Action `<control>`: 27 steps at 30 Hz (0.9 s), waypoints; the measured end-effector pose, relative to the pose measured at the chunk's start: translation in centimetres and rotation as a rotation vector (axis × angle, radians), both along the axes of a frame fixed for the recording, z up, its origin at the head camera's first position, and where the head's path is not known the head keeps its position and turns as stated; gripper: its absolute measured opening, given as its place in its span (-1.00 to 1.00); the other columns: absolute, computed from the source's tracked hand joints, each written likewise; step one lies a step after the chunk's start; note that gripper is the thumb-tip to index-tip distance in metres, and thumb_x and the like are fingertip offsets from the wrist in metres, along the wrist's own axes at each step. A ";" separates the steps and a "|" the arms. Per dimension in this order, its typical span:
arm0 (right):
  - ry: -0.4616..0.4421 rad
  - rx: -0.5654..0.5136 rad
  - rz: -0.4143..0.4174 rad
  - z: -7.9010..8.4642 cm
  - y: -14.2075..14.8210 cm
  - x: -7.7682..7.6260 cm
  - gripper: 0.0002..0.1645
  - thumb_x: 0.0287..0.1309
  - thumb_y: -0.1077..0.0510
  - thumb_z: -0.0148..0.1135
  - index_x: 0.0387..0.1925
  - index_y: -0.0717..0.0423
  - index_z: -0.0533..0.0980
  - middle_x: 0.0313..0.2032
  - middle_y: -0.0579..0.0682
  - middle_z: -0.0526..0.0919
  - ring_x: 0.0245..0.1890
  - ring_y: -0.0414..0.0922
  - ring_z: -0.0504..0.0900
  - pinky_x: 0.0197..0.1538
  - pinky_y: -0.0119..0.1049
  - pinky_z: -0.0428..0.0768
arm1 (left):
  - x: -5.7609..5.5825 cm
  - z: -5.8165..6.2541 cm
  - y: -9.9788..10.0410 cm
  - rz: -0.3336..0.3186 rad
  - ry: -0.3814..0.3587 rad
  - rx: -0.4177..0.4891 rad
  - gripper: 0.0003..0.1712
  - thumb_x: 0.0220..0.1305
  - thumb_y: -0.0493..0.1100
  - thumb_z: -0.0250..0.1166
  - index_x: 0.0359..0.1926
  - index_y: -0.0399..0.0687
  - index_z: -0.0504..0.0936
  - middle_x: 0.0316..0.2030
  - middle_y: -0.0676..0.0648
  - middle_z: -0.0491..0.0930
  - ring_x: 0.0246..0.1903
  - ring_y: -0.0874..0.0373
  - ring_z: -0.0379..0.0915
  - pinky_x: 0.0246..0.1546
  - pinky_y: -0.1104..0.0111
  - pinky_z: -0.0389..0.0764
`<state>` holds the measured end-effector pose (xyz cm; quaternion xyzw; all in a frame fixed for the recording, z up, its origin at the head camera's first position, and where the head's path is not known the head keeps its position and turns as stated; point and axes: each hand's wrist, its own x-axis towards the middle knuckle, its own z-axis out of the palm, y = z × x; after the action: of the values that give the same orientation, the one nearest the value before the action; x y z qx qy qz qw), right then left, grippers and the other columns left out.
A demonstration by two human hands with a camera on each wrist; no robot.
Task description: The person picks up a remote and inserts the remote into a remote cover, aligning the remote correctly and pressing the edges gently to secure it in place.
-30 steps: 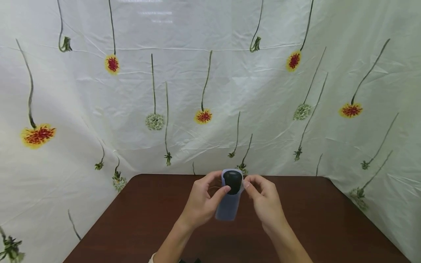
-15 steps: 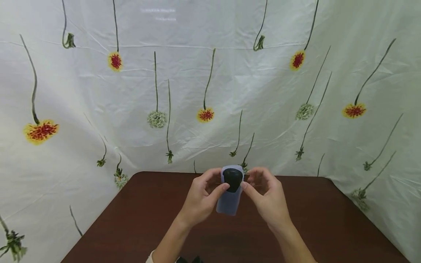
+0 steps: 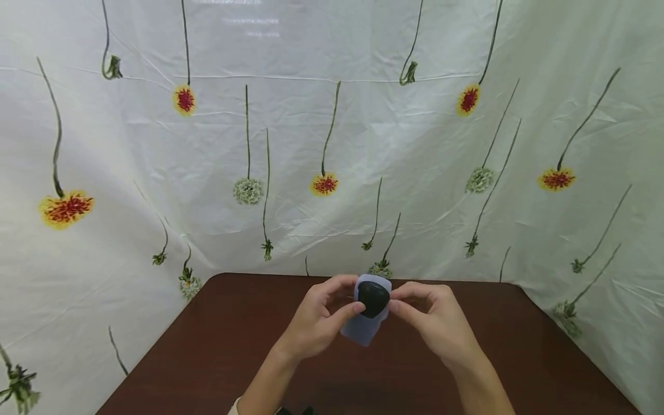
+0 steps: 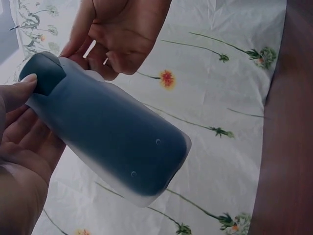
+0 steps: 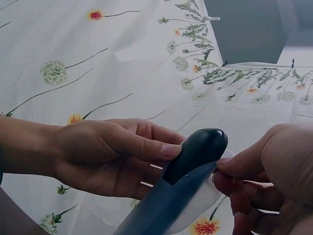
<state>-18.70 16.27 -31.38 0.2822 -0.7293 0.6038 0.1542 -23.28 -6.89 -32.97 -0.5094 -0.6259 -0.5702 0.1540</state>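
Observation:
A smooth black, rounded end of a handheld device (image 3: 374,298) sticks out of a frosted, translucent sleeve (image 3: 362,332). The rest of the device shows dark blue through the sleeve (image 4: 115,132) in the left wrist view. My left hand (image 3: 313,323) holds both from the left, its thumb on the black end and its fingers behind. On the other side, my right hand (image 3: 441,320) pinches the sleeve's edge beside the black end between thumb and index finger. In the right wrist view a loose flap of the sleeve (image 5: 200,208) stands out below these fingertips.
Hands and device are held above a dark reddish-brown table (image 3: 207,346). Behind it and at both sides hangs a white cloth (image 3: 332,132) printed with flowers. Part of a small black object (image 3: 295,411) shows at the bottom edge of the head view.
The device and sleeve have tilted and shifted slightly right. My right thumb and index finger, apart half a second ago, now come together on the sleeve's edge. The left hand keeps its hold.

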 end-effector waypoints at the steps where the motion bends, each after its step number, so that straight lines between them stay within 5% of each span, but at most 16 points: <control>1: -0.032 -0.005 0.016 0.0 0.1 0.0 -0.84 0.29 0.30 0.40 -0.15 0.34 0.71 -0.17 0.06 0.75 -0.08 -0.01 0.67 -0.05 -0.20 0.63 | 0.0 0.0 0.0 -0.012 0.004 -0.004 -0.65 0.38 -0.48 0.30 0.16 -0.27 0.59 -0.02 -0.17 0.69 -0.05 -0.01 0.68 -0.07 0.17 0.69; 5: -0.143 -0.023 0.056 0.1 0.4 -0.1 -0.78 0.32 0.30 0.35 -0.15 0.46 0.66 -0.28 -0.02 0.70 -0.24 -0.07 0.60 -0.12 -0.23 0.56 | -0.1 0.0 0.1 -0.060 0.041 -0.021 -0.64 0.39 -0.48 0.28 0.17 -0.27 0.58 -0.01 -0.19 0.68 -0.04 -0.02 0.67 -0.05 0.13 0.69; 11: -0.154 0.058 -0.006 0.4 0.6 0.2 -0.84 0.33 0.29 0.35 -0.18 0.38 0.68 -0.24 0.03 0.68 -0.31 -0.09 0.53 -0.26 -0.26 0.55 | -0.2 0.1 0.4 -0.066 0.115 -0.043 -0.60 0.39 -0.47 0.28 0.21 -0.24 0.57 0.03 -0.18 0.68 -0.01 -0.02 0.67 -0.03 0.14 0.68; 15: -0.075 0.147 -0.073 0.5 0.6 0.4 -0.91 0.33 0.26 0.37 -0.20 0.20 0.74 -0.21 0.00 0.72 -0.24 -0.07 0.57 -0.23 -0.27 0.57 | -0.2 0.1 0.6 -0.070 0.128 -0.033 -0.59 0.39 -0.49 0.27 0.22 -0.25 0.56 0.03 -0.18 0.68 -0.01 -0.03 0.67 -0.04 0.14 0.69; 22: 0.202 0.193 -0.179 0.1 -0.5 0.4 -0.89 0.43 0.31 0.25 -0.22 0.10 0.66 -0.28 -0.07 0.68 -0.27 -0.12 0.60 -0.21 -0.27 0.57 | -0.3 0.1 0.8 -0.004 0.162 -0.019 -0.60 0.39 -0.47 0.29 0.21 -0.23 0.57 0.03 -0.15 0.67 0.00 -0.01 0.65 0.00 0.13 0.68; 27: 0.187 0.156 -0.303 -0.3 -1.9 0.4 -0.87 0.51 0.31 0.14 -0.19 0.16 0.60 -0.32 0.03 0.58 -0.42 -0.11 0.45 -0.38 -0.28 0.45 | -0.5 -0.2 0.7 0.099 0.207 -0.031 -0.60 0.39 -0.44 0.32 0.21 -0.21 0.58 0.02 -0.12 0.67 -0.03 0.04 0.64 0.00 0.17 0.68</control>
<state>-18.30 14.42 -31.69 0.2351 -0.7907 0.4864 0.2879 -23.78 -6.21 -33.22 -0.5364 -0.6398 -0.4963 0.2378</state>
